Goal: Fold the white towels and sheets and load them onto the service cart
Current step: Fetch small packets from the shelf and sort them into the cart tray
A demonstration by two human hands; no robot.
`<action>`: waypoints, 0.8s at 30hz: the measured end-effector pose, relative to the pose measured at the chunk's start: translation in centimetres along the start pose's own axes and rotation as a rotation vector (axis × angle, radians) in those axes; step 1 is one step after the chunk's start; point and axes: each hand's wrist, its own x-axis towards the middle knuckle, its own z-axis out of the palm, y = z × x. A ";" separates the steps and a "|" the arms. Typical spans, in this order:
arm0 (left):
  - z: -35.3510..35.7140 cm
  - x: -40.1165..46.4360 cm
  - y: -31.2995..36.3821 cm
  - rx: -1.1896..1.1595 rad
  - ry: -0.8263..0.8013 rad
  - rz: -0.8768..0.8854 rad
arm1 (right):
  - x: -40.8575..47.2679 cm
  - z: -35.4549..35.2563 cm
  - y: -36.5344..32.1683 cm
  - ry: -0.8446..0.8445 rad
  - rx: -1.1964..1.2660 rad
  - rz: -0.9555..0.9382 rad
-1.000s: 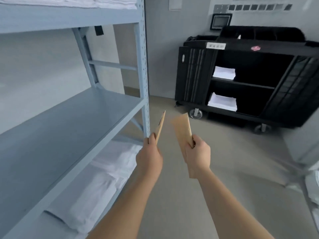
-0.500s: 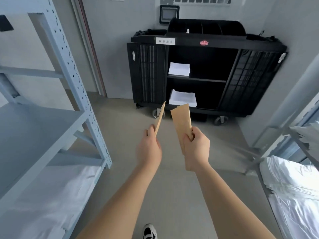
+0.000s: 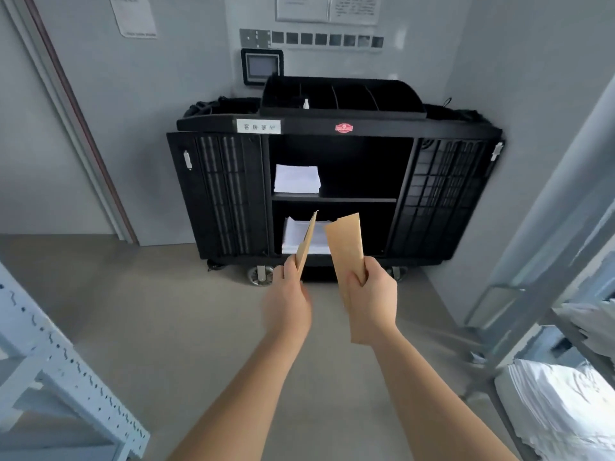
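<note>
We see the left hand (image 3: 288, 302) gripping a brown cardboard piece (image 3: 307, 240) edge-on, fingers curled round its lower end. The right hand (image 3: 374, 299) grips a second, wider cardboard piece (image 3: 346, 247), thumb across its face. Both are held up before the black service cart (image 3: 332, 128) at the wall. One folded white towel stack (image 3: 297, 179) sits on its upper shelf, another white stack (image 3: 291, 236) on the lower shelf. More white linen (image 3: 559, 404) lies on the rack at lower right.

The black service cart (image 3: 332, 128) carries folded white stacks on its upper shelf (image 3: 297, 179) and lower shelf (image 3: 293, 236).
</note>
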 end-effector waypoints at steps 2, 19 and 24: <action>1.6 3.1 0.6 0.006 -0.011 0.016 | 3.3 0.6 0.4 0.022 -0.016 0.006; 20.1 33.4 5.6 0.073 -0.001 0.060 | 38.9 7.0 4.6 0.070 0.048 -0.032; 23.2 44.2 9.6 0.045 0.059 0.068 | 50.9 7.4 3.2 0.103 0.028 -0.130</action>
